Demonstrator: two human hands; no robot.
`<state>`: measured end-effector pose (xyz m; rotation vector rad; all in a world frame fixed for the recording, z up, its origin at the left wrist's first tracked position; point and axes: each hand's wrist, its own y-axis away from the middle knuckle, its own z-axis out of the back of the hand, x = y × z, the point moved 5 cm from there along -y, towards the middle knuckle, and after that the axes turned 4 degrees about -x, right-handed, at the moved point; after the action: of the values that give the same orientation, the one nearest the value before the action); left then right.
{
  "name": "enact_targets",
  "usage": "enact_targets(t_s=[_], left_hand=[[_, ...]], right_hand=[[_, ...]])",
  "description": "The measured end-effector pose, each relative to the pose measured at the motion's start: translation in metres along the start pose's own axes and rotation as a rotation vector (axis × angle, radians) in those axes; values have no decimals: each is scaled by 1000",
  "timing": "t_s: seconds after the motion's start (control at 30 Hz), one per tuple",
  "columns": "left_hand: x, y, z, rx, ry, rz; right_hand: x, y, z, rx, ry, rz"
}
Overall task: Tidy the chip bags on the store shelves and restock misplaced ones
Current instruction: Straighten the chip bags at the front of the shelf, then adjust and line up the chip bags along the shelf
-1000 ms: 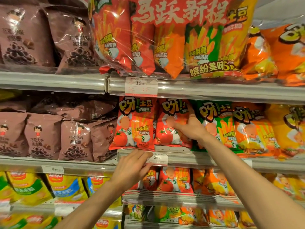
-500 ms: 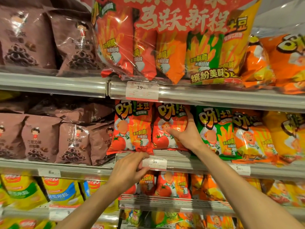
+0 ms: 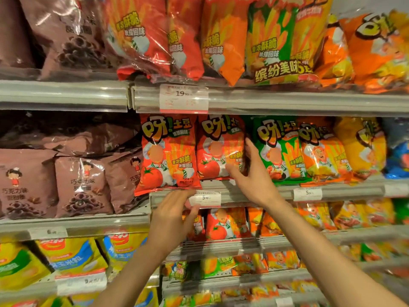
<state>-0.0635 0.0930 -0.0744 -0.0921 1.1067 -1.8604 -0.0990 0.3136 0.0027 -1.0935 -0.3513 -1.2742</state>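
Two red tomato chip bags stand side by side on the middle shelf: a left red bag point(image 3: 168, 154) and a right red bag point(image 3: 218, 149). My right hand point(image 3: 250, 173) grips the right edge of the right red bag, thumb on its front and fingers behind, between it and a green chip bag point(image 3: 278, 149). My left hand point(image 3: 174, 213) hovers below the left red bag with fingers spread, just in front of the shelf rail point(image 3: 254, 193) and its white price tag point(image 3: 205, 198), holding nothing.
Brown chocolate snack bags point(image 3: 81, 185) fill the shelves at left. Large multipacks point(image 3: 221, 41) lie on the top shelf above a price tag reading 19 point(image 3: 183, 97). Orange and yellow bags point(image 3: 358, 147) continue right. Lower shelves hold yellow bags point(image 3: 73, 255) and small red bags point(image 3: 223, 224).
My right hand has slid from the front of the right red bag to its right edge. The left hand has dropped slightly below the rail. The view has moved closer to the shelf.
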Motion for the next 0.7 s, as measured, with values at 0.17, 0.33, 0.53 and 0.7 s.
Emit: enact_targets(t_s=[0.17, 0.33, 0.53, 0.7], left_hand=[[-8, 23, -12, 65, 68, 153], [-28, 51, -33, 119, 119, 223], [-79, 67, -81, 103, 123, 316], [-139, 56, -138, -22, 76, 313]], right_hand=[[-19, 74, 14, 51, 188, 101], [-71, 127, 36, 33, 290, 38], [-170, 148, 96, 27, 316, -208], [-233, 118, 171, -8, 219, -251]])
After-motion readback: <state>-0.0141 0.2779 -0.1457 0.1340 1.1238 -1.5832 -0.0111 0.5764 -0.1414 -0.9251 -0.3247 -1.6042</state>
